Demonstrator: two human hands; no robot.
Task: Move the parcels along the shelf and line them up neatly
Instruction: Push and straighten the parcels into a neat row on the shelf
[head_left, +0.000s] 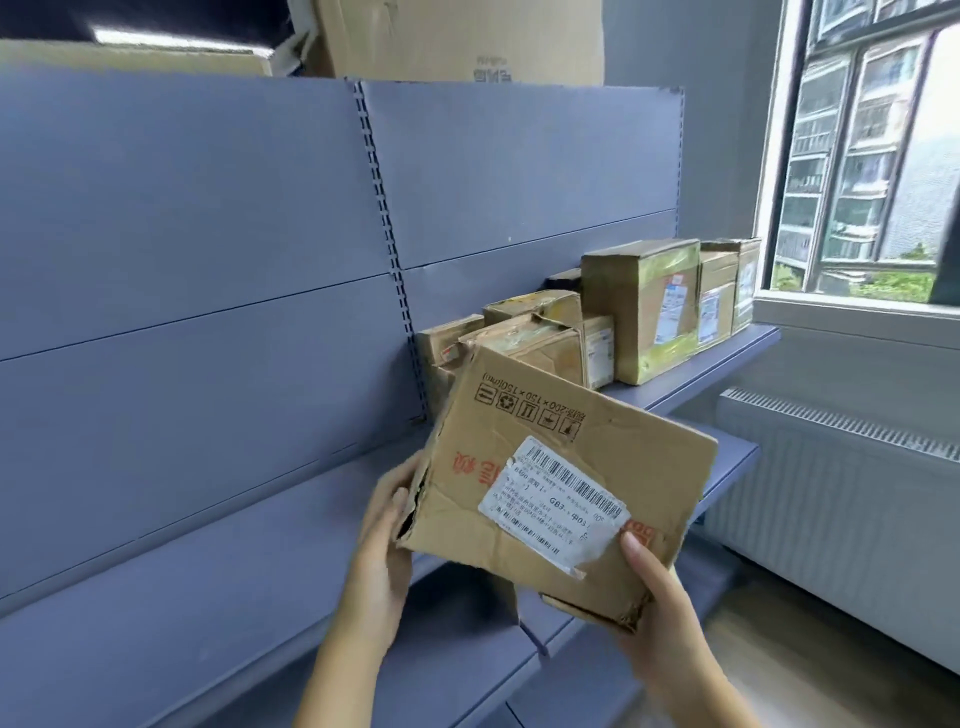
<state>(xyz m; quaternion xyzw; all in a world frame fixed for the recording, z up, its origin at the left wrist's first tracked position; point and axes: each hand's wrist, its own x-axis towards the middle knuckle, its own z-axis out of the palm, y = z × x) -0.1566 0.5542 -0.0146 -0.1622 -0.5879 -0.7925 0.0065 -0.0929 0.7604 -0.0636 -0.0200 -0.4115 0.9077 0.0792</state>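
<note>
I hold a dented brown cardboard parcel (597, 441) with a white barcode label, tilted in the air in front of the blue shelf (691, 382). My left hand (382, 551) grips its torn left edge. My right hand (660, 618) holds its lower right corner, thumb pressed on the front face. Behind it on the shelf stands a row of parcels: low crumpled boxes (535, 338) on the left, a tall taped box (641, 306) in the middle, and two slimmer boxes (719, 296) at the right end.
Lower blue shelves (208, 597) stretch to the left and below. Large cardboard boxes (462, 39) sit on top of the shelving unit. A white radiator (841, 499) and an open window (872, 156) lie to the right.
</note>
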